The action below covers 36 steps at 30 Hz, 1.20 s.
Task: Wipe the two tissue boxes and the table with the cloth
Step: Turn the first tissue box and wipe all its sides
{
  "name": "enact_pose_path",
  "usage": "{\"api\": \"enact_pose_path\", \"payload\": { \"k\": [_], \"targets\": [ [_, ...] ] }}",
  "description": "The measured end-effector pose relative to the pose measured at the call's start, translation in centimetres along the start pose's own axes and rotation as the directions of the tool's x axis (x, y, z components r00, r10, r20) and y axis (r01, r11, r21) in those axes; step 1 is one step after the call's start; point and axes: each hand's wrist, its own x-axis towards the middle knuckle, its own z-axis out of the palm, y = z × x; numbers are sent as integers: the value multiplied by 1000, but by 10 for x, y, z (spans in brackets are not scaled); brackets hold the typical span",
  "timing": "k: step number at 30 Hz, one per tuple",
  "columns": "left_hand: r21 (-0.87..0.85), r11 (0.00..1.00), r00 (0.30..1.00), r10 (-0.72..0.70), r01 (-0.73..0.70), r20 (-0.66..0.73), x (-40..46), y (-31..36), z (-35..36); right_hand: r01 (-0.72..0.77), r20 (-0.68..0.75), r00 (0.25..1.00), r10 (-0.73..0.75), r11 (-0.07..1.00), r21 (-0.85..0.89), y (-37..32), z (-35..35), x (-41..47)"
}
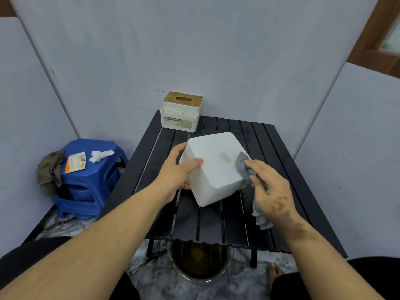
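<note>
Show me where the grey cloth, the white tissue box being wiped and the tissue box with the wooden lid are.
grey cloth [243, 164], head view, bunched part pressed on the box.
white tissue box [213, 169], head view, upturned face.
tissue box with the wooden lid [183, 99], head view, lid.

The plain white plastic box I have tipped over carries one faint yellowish patch, and the crumpled cloth against it is grey, over a slatted black surface. Behind stands a cream box speckled with tiny dots, topped by a brown wooden lid. Beside me the plastic stool is bright blue, with an olive-brown rag and an orange-and-white packet.
</note>
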Motion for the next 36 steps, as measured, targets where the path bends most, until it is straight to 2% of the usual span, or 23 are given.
{"api": "enact_pose_path", "payload": {
  "k": [2, 6, 8, 9, 10, 12, 13, 15, 17, 20, 22, 24, 26, 27, 29, 31, 32, 34, 36],
  "targets": [
    [-1, 1000, 1000, -2, 2, -6, 0, -2, 0, 29, -4, 1000, -29, 1000, -3, -11, 8, -2],
    [35, 999, 999, 40, -40, 17, 0, 2, 0, 224, 195, 954, -229, 973, 47, -51, 30, -15],
    [56, 997, 998, 55, -57, 32, 0, 5, -1, 288, 249, 920, -302, 953, 93, -54, 27, -12],
    [59, 997, 998, 54, -56, 37, -1, 5, -1, 262, 236, 931, -279, 960, 100, -49, 22, -9],
    [59, 997, 998, 49, -51, 40, -1, 6, -2, 173, 196, 962, -190, 980, 101, -43, 15, -5],
    [62, 997, 999, 39, -41, 38, -2, 6, -2, -97, 110, 991, 82, 986, 138, -27, 0, 8],
    [63, 997, 999, 37, -40, 35, -2, 6, -2, -167, 60, 985, 161, 979, 117, -21, -3, 16],
    [62, 997, 999, 39, -40, 31, -2, 6, -2, -149, 21, 988, 150, 987, -53, -20, 3, 30],
    [63, 997, 999, 43, -44, 28, -1, 4, -2, -62, 113, 990, 79, 987, -147, -37, 24, 36],
    [75, 995, 997, 69, -70, 28, -1, 3, -2, 58, 300, 953, -41, 997, -49, -63, 43, 35],
    [84, 994, 997, 71, -73, 30, -2, 5, -2, 61, 245, 968, -62, 998, 15, -54, 37, 46],
    [87, 994, 998, 59, -62, 32, -3, 6, -2, -73, 94, 993, 76, 997, -31, -37, 24, 64],
    [85, 995, 998, 53, -55, 30, -3, 6, -2, -194, 21, 980, 197, 976, -101, -29, 18, 76],
    [84, 995, 998, 57, -60, 28, -4, 6, -1, -185, 50, 980, 193, 973, -140, -33, 22, 78],
    [84, 993, 997, 75, -77, 28, -4, 5, -2, -44, 204, 976, 79, 985, -168, -51, 38, 79],
    [83, 992, 995, 93, -96, 38, -3, 5, -2, 96, 346, 936, -60, 991, -90, -65, 50, 76],
    [85, 991, 994, 98, -102, 45, -4, 5, -1, 136, 371, 923, -106, 989, -55, -66, 51, 77],
    [89, 990, 993, 109, -113, 53, -5, 7, 0, 132, 334, 935, -118, 991, -19, -58, 43, 85],
    [91, 989, 992, 112, -117, 62, -8, 10, 2, 50, 201, 979, -43, 998, -33, -42, 30, 95]
  ]
}}
